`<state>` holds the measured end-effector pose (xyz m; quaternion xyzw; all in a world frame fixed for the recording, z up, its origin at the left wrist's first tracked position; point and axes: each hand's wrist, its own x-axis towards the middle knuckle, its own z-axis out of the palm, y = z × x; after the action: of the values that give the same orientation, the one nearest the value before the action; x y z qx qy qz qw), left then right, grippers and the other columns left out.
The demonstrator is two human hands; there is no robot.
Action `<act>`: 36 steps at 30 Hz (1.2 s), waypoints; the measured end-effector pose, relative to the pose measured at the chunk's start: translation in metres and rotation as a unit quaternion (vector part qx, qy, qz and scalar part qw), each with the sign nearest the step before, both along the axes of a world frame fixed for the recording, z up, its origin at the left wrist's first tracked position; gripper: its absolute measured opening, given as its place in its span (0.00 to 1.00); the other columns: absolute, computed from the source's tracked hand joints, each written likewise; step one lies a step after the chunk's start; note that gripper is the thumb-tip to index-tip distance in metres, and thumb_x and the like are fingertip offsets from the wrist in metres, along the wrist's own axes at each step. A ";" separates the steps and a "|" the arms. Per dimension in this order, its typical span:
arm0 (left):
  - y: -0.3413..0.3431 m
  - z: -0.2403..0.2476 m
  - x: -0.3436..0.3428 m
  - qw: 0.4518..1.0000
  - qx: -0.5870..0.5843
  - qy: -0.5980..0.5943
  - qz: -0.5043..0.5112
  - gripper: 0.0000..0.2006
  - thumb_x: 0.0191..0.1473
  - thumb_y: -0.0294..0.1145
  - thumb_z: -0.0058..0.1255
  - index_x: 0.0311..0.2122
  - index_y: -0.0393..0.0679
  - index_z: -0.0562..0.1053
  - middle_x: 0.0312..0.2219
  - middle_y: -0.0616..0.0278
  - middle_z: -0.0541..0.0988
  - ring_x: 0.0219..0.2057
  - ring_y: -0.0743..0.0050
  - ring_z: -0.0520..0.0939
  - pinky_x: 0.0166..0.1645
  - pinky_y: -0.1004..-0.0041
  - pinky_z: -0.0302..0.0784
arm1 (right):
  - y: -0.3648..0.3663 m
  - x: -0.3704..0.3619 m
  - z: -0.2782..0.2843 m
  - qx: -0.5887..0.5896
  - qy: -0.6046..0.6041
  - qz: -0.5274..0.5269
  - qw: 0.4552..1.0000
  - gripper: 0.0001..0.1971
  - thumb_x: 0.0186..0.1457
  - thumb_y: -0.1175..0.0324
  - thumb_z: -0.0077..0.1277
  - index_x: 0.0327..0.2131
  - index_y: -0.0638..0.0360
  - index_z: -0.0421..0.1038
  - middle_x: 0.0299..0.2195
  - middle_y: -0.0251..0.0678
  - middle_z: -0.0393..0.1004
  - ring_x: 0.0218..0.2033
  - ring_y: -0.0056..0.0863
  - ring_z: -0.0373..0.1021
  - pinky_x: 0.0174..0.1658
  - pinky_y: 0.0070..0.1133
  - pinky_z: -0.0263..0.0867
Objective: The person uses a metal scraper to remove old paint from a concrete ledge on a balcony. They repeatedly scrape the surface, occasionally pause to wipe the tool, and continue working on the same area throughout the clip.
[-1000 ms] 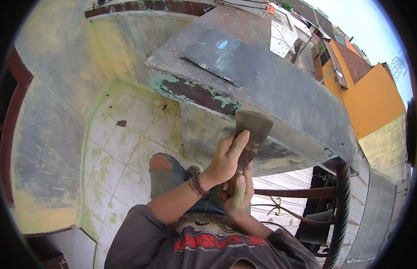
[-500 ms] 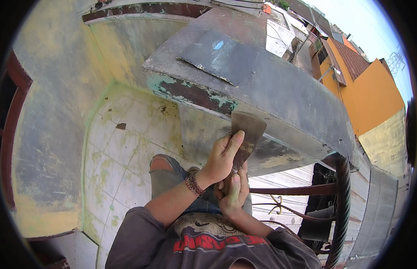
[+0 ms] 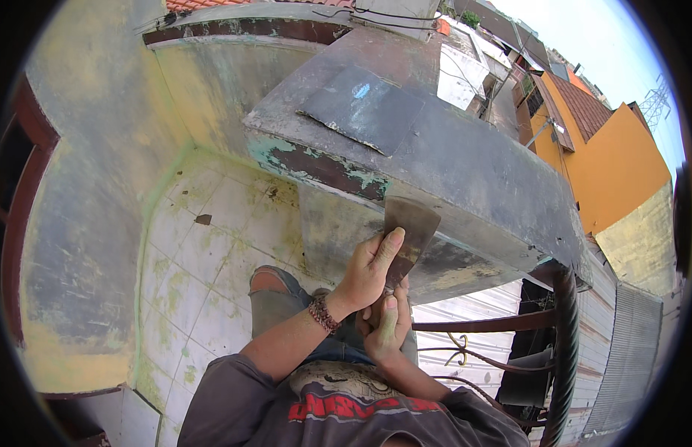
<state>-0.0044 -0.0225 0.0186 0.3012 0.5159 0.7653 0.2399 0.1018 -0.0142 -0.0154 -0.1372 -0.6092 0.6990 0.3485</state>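
Observation:
A wide-bladed paint scraper is held between my two hands, its broad edge up against the side of the painted ledge. My left hand, with a beaded bracelet on the wrist, grips the blade, thumb lying flat on its face. Lower down, my right hand is closed around the handle end, which its fingers mostly hide. Just left of the blade, a strip of ledge has lost its grey paint and shows dark brown and turquoise patches. On top of the ledge lies a dark sheet with a ragged front edge.
At right stand a twisted dark metal post and curled railing bars. A stained tiled floor with a small brown chip lies below left. A patchy grey-yellow wall rises at left; houses stand beyond the ledge.
The whole view has shifted slightly, so ledge and hands sit a little lower in the picture. My grip on the scraper looks the same, with its edge still at the ledge.

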 end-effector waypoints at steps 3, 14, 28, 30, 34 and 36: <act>-0.002 0.010 -0.011 0.998 0.022 -0.053 -0.040 0.21 0.64 0.47 0.40 0.30 0.38 0.73 0.19 0.75 0.66 0.23 0.88 0.63 0.27 0.81 0.60 | -0.001 -0.007 0.013 -0.063 0.007 0.018 0.998 0.27 0.65 0.56 0.30 0.61 0.64 0.45 0.18 0.29 0.61 0.10 0.12 0.52 0.12 0.11 0.48; -0.013 0.003 -0.007 0.997 -0.038 -0.023 -0.061 0.19 0.65 0.45 0.38 0.30 0.41 0.71 0.23 0.75 0.71 0.27 0.91 0.67 0.32 0.83 0.65 | -0.012 0.000 0.003 -0.112 0.010 0.028 0.993 0.30 0.65 0.57 0.30 0.64 0.61 0.38 0.19 0.31 0.61 0.11 0.14 0.51 0.12 0.13 0.48; -0.011 0.015 -0.015 0.998 -0.020 -0.021 -0.054 0.20 0.65 0.46 0.37 0.30 0.41 0.70 0.19 0.73 0.71 0.22 0.89 0.70 0.26 0.82 0.66 | -0.008 -0.009 0.009 -0.111 0.044 0.050 0.992 0.28 0.65 0.57 0.32 0.63 0.60 0.41 0.20 0.31 0.61 0.11 0.14 0.50 0.12 0.12 0.48; -0.010 0.016 -0.010 0.999 -0.013 -0.014 -0.043 0.20 0.65 0.47 0.37 0.30 0.41 0.70 0.19 0.72 0.71 0.20 0.87 0.72 0.25 0.82 0.67 | -0.010 -0.007 0.003 -0.120 0.040 0.042 0.991 0.28 0.65 0.57 0.32 0.63 0.61 0.41 0.20 0.31 0.61 0.11 0.14 0.50 0.12 0.12 0.48; -0.017 0.026 -0.010 0.994 -0.022 -0.072 -0.077 0.19 0.65 0.46 0.37 0.31 0.41 0.70 0.19 0.71 0.71 0.18 0.85 0.73 0.23 0.81 0.68 | -0.018 -0.009 0.003 -0.119 0.048 0.025 0.991 0.28 0.65 0.57 0.32 0.63 0.61 0.41 0.19 0.30 0.60 0.11 0.14 0.51 0.12 0.12 0.49; -0.017 0.023 -0.010 0.996 -0.018 -0.043 -0.072 0.20 0.64 0.47 0.37 0.31 0.41 0.70 0.18 0.70 0.72 0.18 0.84 0.74 0.23 0.81 0.69 | -0.018 -0.010 0.001 -0.112 0.044 0.022 0.992 0.28 0.65 0.57 0.32 0.63 0.61 0.42 0.19 0.30 0.61 0.11 0.14 0.52 0.12 0.12 0.49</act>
<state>-0.0140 -0.0395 0.0412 0.2997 0.4960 0.7487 0.3217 0.0917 -0.0321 -0.0143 -0.1311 -0.5136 0.7759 0.3421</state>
